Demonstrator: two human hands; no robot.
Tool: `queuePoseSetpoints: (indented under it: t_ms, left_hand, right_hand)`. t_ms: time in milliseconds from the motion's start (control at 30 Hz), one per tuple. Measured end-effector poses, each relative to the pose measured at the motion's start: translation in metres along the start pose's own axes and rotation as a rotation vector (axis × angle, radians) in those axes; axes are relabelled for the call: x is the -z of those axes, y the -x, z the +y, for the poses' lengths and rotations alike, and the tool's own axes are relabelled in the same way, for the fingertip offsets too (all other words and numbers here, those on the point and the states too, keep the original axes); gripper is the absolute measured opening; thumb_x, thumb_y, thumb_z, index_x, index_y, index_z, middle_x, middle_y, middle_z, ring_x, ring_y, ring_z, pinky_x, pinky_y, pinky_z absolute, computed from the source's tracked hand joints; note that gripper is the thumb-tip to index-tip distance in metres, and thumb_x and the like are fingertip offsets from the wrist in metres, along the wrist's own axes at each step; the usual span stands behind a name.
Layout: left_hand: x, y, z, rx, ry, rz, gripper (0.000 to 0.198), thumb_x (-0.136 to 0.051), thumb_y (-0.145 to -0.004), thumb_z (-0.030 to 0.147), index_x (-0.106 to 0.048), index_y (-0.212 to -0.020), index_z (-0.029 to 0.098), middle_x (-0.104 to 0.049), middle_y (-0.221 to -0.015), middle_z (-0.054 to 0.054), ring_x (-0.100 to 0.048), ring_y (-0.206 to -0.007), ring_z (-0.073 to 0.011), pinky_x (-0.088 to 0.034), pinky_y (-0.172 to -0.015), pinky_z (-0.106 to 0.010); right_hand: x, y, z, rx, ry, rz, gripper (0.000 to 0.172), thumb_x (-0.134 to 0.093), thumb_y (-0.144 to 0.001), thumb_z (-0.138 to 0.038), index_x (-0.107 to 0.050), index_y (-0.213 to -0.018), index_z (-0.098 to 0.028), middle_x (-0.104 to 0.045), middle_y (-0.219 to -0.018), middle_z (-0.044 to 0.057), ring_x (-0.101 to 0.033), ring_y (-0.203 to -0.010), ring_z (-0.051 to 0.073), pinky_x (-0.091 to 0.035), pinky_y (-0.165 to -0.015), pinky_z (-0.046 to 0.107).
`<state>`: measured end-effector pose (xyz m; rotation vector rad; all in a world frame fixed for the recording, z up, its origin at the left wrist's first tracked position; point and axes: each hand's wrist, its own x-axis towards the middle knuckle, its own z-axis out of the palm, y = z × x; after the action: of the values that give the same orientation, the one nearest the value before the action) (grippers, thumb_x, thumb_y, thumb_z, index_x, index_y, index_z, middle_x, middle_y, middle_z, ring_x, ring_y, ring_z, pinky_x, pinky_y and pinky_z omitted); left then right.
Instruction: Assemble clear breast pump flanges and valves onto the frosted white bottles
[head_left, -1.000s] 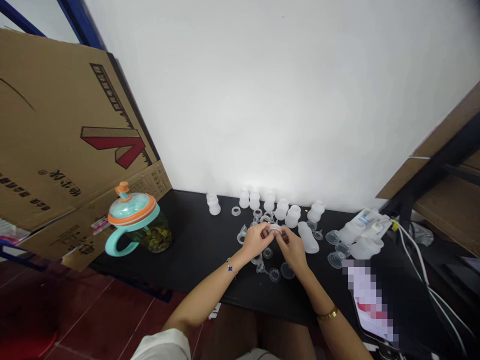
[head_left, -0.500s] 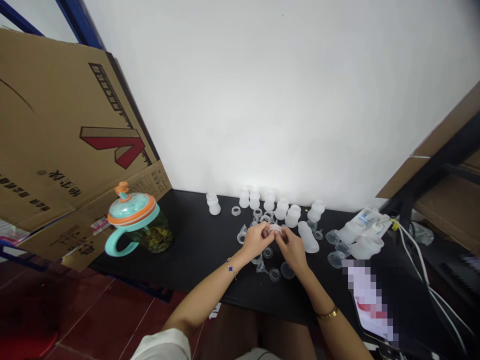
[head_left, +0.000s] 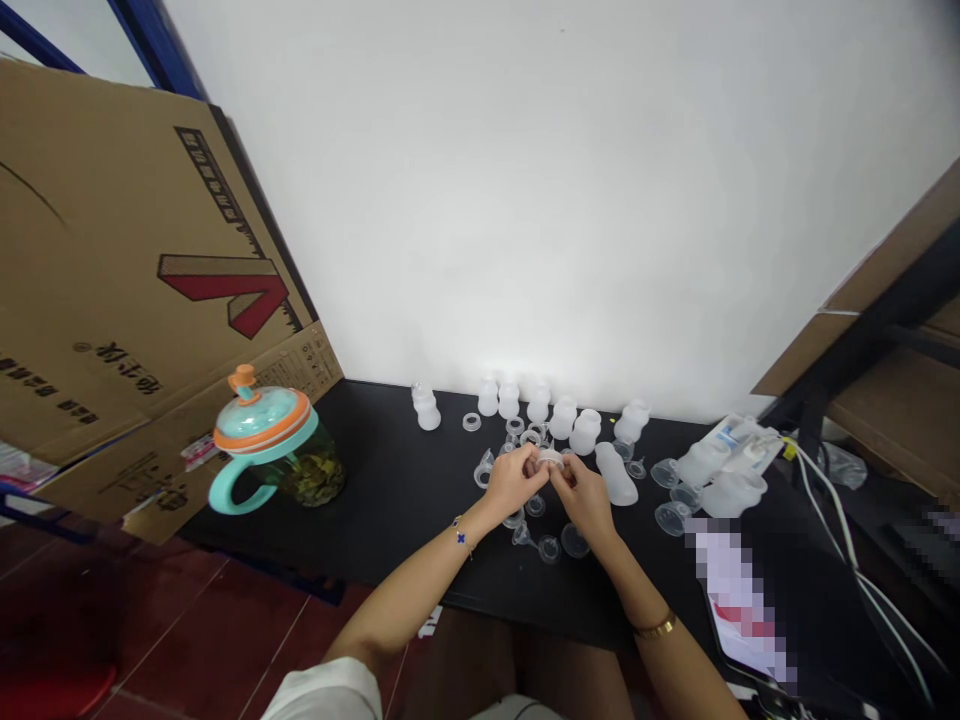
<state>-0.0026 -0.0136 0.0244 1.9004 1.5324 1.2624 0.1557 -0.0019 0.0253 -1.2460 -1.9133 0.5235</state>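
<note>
My left hand (head_left: 511, 481) and my right hand (head_left: 586, 496) meet over the black table (head_left: 390, 500), fingers pinched together on a small white ring-shaped plastic part (head_left: 550, 458) held between them. Behind the hands stands a row of small frosted white bottles (head_left: 564, 417). One such bottle lies on its side (head_left: 616, 475) just right of my right hand. Loose clear nipples and rings (head_left: 548, 547) lie on the table below and around the hands.
A teal and orange lidded jug (head_left: 270, 448) stands at the table's left. A large cardboard box (head_left: 127, 290) leans beside it. More clear bottles and caps (head_left: 712, 475) pile at the right, near white cables (head_left: 847, 540) and a dark shelf frame (head_left: 862, 350).
</note>
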Motion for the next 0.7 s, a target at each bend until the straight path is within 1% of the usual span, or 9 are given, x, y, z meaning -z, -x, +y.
queuePoseSetpoints:
  t_ms: [333, 533, 700]
  left_hand:
    - [-0.0004, 0.0003, -0.0004, -0.006, -0.011, 0.001, 0.013, -0.058, -0.084, 0.029, -0.054, -0.075, 0.02, -0.05, -0.058, 0.006, -0.049, -0.053, -0.0108, -0.035, -0.054, -0.021]
    - [-0.0001, 0.0001, 0.0005, 0.004, -0.023, 0.0, 0.013, -0.058, -0.084, 0.029, -0.054, -0.075, 0.02, -0.05, -0.058, 0.006, -0.049, -0.054, -0.0107, -0.035, -0.055, -0.021]
    - [-0.0001, -0.0001, -0.0001, 0.006, -0.03, -0.008, 0.013, -0.058, -0.084, 0.029, -0.054, -0.075, 0.02, -0.05, -0.059, 0.006, -0.048, -0.054, -0.0109, -0.034, -0.055, -0.021]
  right_hand:
    - [-0.0033, 0.0006, 0.0073, 0.018, 0.02, 0.008, 0.039, -0.045, -0.094, -0.055, -0.059, -0.082, -0.021, -0.043, -0.054, -0.006, -0.044, -0.048, 0.013, -0.025, -0.052, 0.026]
    - [-0.0033, -0.0001, 0.0064, 0.013, 0.023, 0.02, 0.041, -0.043, -0.093, -0.058, -0.058, -0.082, -0.021, -0.042, -0.053, -0.006, -0.042, -0.047, 0.013, -0.025, -0.051, 0.026]
    - [-0.003, 0.0, 0.007, 0.025, 0.022, 0.022, 0.039, -0.045, -0.093, -0.055, -0.057, -0.08, -0.021, -0.041, -0.053, -0.007, -0.042, -0.047, 0.013, -0.025, -0.051, 0.026]
